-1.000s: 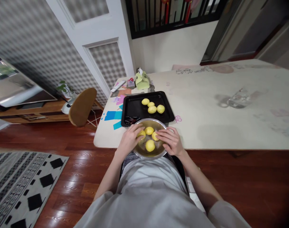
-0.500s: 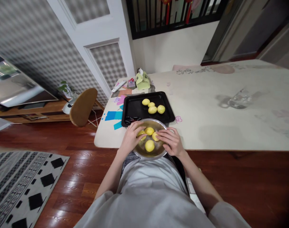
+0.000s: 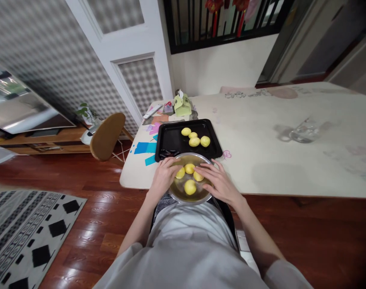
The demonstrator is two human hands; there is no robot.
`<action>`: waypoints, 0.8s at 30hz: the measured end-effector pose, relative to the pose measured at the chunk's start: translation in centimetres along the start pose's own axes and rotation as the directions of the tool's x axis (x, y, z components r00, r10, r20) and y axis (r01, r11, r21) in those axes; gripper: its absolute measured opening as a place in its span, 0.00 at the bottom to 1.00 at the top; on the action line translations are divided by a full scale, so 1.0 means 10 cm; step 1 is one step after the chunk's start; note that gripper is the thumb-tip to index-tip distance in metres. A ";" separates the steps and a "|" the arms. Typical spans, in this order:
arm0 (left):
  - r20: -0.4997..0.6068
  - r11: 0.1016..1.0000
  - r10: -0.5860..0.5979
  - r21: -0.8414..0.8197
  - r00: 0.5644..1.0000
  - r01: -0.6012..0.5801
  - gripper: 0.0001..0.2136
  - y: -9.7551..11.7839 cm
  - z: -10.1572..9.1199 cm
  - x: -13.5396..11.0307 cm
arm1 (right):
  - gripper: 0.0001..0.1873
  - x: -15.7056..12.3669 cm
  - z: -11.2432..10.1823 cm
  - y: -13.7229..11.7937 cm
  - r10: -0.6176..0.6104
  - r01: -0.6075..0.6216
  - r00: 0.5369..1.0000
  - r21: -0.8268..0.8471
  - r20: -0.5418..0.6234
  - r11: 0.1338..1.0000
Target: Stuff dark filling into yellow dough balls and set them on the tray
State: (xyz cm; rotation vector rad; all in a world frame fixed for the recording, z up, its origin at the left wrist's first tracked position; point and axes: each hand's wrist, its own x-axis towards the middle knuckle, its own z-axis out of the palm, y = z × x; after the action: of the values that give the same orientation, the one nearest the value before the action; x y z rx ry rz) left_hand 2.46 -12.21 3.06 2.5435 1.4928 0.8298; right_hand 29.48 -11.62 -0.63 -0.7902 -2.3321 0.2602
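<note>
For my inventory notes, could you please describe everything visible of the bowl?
The bowl is round and metallic-looking, with a shiny silvery rim. Upright, its mouth open upward, it holds four yellow fruits. It is at the table's near edge, overlapping the black tray in view. The left hand and right hand reach over its rim; its underside is hidden.

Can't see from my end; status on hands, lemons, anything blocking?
Left hand, right hand at bowl. Four lemons inside, four on tray beyond. Fingers partly block view of bowl lemons.

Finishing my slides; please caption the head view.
Both hands at a metal bowl of four lemons, near a black tray holding four more.
</note>
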 end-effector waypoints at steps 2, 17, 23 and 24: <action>0.052 1.000 -0.012 0.024 0.999 0.011 0.08 0.01 -0.02 -0.01 | 0.29 0.04 -0.04 -0.07 0.038 -0.037 0.998 -0.017 0.051 0.999; 0.300 0.999 0.034 0.005 0.953 -0.037 0.20 0.03 -0.02 0.14 | 0.30 0.25 -0.06 -0.24 0.109 -0.099 0.985 -0.075 0.134 0.992; 0.296 0.994 0.079 -0.097 0.952 -0.052 0.17 0.00 0.02 0.12 | 0.31 0.32 -0.03 -0.20 0.103 -0.095 0.984 -0.058 0.147 0.994; 0.284 0.993 0.078 -0.105 0.956 -0.050 0.17 -0.01 0.02 0.12 | 0.31 0.34 -0.02 -0.19 0.098 -0.091 0.983 -0.051 0.153 0.995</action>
State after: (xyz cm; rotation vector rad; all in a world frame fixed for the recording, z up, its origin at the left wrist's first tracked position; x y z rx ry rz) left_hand 2.94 -11.16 3.29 2.5205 1.2569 0.4956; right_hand 26.65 -11.15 2.03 -0.9340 -2.4563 0.3230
